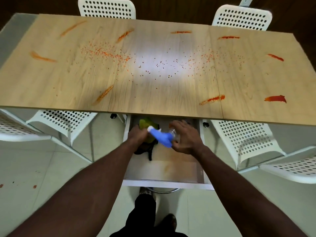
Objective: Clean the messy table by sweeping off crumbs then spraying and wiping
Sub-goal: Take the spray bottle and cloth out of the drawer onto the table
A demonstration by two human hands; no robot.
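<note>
A wooden table (153,86) carries scattered orange crumbs (106,53) and several red-orange smears (275,98). Under its near edge a white drawer (164,183) stands pulled out. Inside it my right hand (185,136) grips a clear spray bottle with a blue trigger head (162,136), lying on its side. My left hand (137,135) reaches into the drawer's left part and touches a yellow-green cloth (147,124); its fingers are hidden behind the spray head. A dark object (147,150) lies under that hand.
White perforated chairs stand around the table: two at the far side (106,7) (242,17), and others at the near left (63,120) and near right (246,139). My legs and shoes (148,216) are on the pale floor below the drawer.
</note>
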